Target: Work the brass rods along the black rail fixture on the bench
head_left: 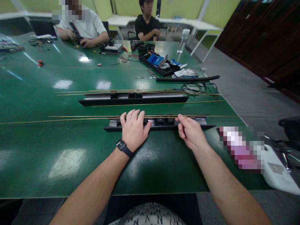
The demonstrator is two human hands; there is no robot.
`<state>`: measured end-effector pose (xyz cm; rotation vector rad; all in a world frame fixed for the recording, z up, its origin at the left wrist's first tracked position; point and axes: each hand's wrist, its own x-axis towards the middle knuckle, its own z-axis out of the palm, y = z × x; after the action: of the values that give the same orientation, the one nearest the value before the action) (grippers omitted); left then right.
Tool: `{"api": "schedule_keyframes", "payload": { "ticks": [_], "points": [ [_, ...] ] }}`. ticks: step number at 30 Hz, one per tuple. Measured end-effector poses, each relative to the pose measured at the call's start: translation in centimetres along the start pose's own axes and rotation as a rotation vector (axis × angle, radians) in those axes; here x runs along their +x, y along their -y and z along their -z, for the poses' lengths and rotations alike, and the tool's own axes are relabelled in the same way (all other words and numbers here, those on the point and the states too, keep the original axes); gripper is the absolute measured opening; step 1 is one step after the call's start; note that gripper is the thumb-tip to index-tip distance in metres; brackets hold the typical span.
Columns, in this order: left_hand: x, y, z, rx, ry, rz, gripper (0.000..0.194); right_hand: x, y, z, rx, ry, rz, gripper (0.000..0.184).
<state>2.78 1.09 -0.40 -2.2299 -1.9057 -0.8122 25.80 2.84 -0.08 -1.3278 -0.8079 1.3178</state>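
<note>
Letter-printed cloth [152, 215] of the wearer's shirt shows nearest, cut off by the bottom edge, below a green table [70, 134]. On it, the front rail [159, 128] lies crosswise under both hands. The left hand [133, 131] rests palm down over it, fingers slightly apart, hiding part of the rail; at least four black blocks show there. The right hand [191, 131] has thumb and forefinger together on the front gold rods [77, 117], though how many it pinches cannot be told. Just beyond sits one rear rail [133, 102] with three blocks, its own overlapping rods hard to count. Farther off, one black strip [171, 79], one cable coil [193, 87] and one loaded tray [153, 69] crowd the right side; two people sit opposite. At right, one object [243, 150] is pixelated beyond recognition.
</note>
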Motion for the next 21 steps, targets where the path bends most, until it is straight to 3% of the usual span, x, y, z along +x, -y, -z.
{"api": "schedule_keyframes", "payload": {
  "ticks": [12, 21],
  "points": [
    [-0.01, 0.07, -0.02, -0.002, 0.000, -0.002, 0.045, 0.00, -0.08, 0.05, 0.089, -0.028, 0.006, 0.035],
    [0.00, -0.06, 0.13, 0.000, 0.007, 0.003, 0.045, -0.08, -0.08, 0.03, 0.001, -0.001, 0.006, 0.042]
  ]
}}
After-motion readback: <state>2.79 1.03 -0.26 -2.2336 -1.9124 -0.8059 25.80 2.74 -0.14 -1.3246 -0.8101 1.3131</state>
